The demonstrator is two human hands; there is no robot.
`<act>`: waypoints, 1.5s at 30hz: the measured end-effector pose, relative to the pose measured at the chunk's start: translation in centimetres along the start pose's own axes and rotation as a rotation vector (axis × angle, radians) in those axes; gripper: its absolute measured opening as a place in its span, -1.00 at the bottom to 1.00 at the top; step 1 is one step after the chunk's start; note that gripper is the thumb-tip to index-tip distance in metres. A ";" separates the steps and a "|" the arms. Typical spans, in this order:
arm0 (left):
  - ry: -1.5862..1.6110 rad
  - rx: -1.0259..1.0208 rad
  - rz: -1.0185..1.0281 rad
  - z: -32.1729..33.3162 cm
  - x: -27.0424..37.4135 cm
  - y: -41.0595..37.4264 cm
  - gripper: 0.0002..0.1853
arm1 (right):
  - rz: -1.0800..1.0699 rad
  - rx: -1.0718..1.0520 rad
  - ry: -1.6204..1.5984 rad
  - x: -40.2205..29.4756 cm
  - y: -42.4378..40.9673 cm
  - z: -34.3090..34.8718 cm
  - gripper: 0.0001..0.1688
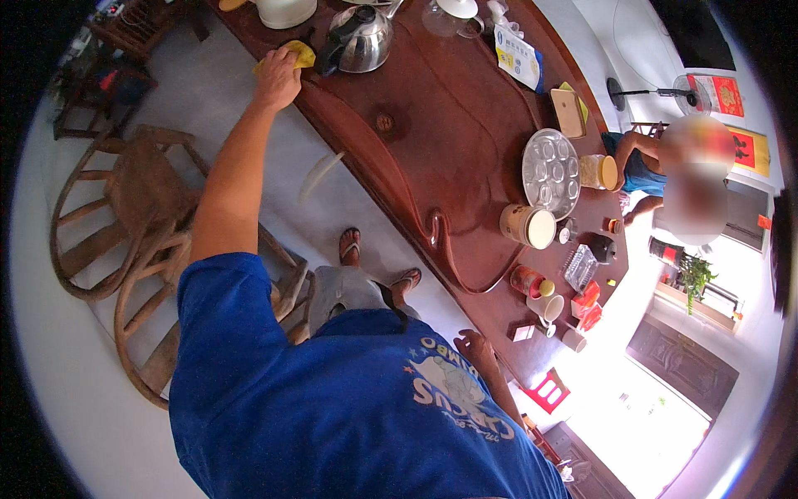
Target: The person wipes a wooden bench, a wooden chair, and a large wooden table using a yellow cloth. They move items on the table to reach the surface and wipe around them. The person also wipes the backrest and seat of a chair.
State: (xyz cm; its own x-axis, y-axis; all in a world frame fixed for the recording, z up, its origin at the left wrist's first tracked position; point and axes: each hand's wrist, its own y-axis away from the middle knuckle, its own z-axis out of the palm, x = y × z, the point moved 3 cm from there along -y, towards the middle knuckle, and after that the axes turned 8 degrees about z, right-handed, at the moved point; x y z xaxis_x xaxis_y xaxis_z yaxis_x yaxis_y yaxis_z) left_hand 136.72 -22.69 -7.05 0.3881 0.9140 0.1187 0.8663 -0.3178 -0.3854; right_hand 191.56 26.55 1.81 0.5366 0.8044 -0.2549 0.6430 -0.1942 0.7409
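Note:
My left hand (278, 78) is stretched far out and closed over a yellow cloth (300, 55) at the near edge of a dark red-brown wooden tea table (455, 143). Just beyond the cloth stands a stainless steel kettle (365, 43) with a black handle. A white rounded vessel (287, 11) is beside it, cut off by the picture's top. Low beside my body, my right hand (479, 349) hangs by the table's near edge, empty, with its fingers loosely bent and apart. A small box (522, 332) and a light mug (548, 307) are the tabletop things closest to it.
A round metal tray (530, 156) carries several small glasses. Around it are a lidded canister (520, 224), a yellow-lidded jar (597, 172) and a dark teapot (603, 248). Wooden armchairs (140, 187) stand to my left. Across the table sits another person (645, 165).

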 end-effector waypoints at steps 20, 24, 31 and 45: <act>0.072 -0.082 -0.433 1.4 7.5 4.1 -0.51 | -0.094 -0.004 -0.054 8.5 0.4 3.7 -0.61; 0.157 -0.010 -0.327 0.8 12.3 6.9 -0.57 | -0.156 0.011 -0.089 10.1 -0.4 3.4 -0.65; -0.034 -0.153 -0.197 -2.4 24.5 11.1 -0.60 | -0.204 0.206 -0.017 14.1 -0.7 -0.2 -0.61; 0.213 -0.079 -0.223 -4.4 46.6 20.8 -0.54 | -0.099 0.063 -0.149 25.7 0.9 5.2 -0.54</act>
State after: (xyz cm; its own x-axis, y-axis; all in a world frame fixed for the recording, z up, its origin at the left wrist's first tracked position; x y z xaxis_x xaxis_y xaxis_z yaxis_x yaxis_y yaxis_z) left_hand 174.23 12.11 -5.48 0.2361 0.8926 0.3842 0.9559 -0.1423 -0.2568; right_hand 208.80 44.14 -7.30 0.5410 0.7301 -0.4175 0.7270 -0.1563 0.6686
